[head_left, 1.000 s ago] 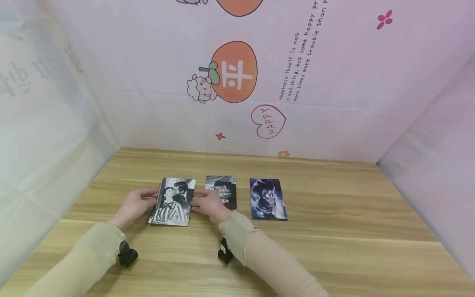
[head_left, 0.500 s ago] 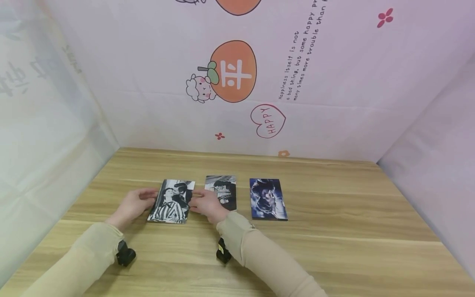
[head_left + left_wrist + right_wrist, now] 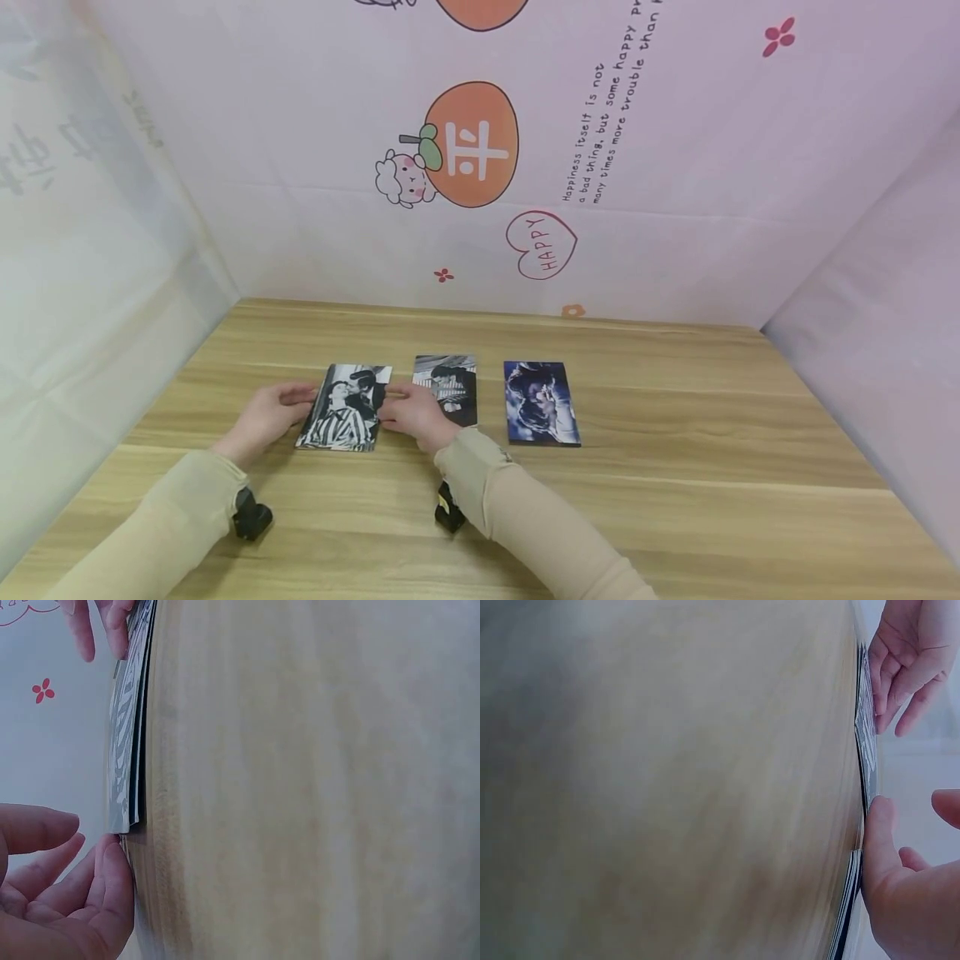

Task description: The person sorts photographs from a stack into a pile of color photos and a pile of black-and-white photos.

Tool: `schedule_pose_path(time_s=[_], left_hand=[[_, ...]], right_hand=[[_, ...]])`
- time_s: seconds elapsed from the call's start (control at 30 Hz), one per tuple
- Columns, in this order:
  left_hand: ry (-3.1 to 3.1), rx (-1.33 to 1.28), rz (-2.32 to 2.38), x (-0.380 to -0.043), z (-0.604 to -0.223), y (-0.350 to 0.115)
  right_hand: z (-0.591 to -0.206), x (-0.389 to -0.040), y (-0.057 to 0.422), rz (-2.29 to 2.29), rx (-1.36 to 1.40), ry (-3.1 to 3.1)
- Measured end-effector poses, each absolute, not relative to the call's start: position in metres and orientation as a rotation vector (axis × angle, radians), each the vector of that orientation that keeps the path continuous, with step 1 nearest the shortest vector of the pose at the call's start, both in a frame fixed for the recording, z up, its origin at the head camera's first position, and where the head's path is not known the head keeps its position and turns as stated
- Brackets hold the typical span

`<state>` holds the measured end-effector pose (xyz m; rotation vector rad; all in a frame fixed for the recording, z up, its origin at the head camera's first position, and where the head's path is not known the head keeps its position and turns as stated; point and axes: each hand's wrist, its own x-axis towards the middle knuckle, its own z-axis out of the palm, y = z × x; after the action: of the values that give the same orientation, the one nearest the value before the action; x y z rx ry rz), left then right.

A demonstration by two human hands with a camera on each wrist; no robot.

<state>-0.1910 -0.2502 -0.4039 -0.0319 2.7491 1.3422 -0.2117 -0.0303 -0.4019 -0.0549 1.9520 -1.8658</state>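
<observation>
A black-and-white photo card (image 3: 343,417), printed with a couple, lies at the left of the table between my two hands. My left hand (image 3: 268,415) has its fingertips at the card's left edge. On the right edge sit the fingertips of my right hand (image 3: 415,417), which partly overlaps a second black-and-white photo card (image 3: 459,385). The left wrist view shows layered card edges (image 3: 127,757), with the left hand's thumb raised apart from its fingers. In the right wrist view the right thumb (image 3: 946,806) is likewise off the card.
Farther right lies a blue-toned photo card (image 3: 542,404) with visible thickness at its front edge. All sit on a wood-grain table (image 3: 675,467). A printed cloth backdrop (image 3: 645,258) rises behind, with white cloth on both sides.
The left photo card has settled lower and slightly leftward, its layers drawn closer in line. Both hands have shifted a little left with it; the other two cards stay put.
</observation>
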Motion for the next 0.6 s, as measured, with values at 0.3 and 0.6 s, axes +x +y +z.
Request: schedule_pose_path(time_s=[0.3,0.6], left_hand=[[2.771,-0.07,1.34,-0.191,-0.404,-0.249],[2.761,-0.077,1.382,-0.189,-0.398,-0.242]], right_hand=[[-0.398,-0.209,-0.027,-1.89,-0.064,1.939],[-0.394,-0.208,-0.012,-1.919,-0.102,1.93]])
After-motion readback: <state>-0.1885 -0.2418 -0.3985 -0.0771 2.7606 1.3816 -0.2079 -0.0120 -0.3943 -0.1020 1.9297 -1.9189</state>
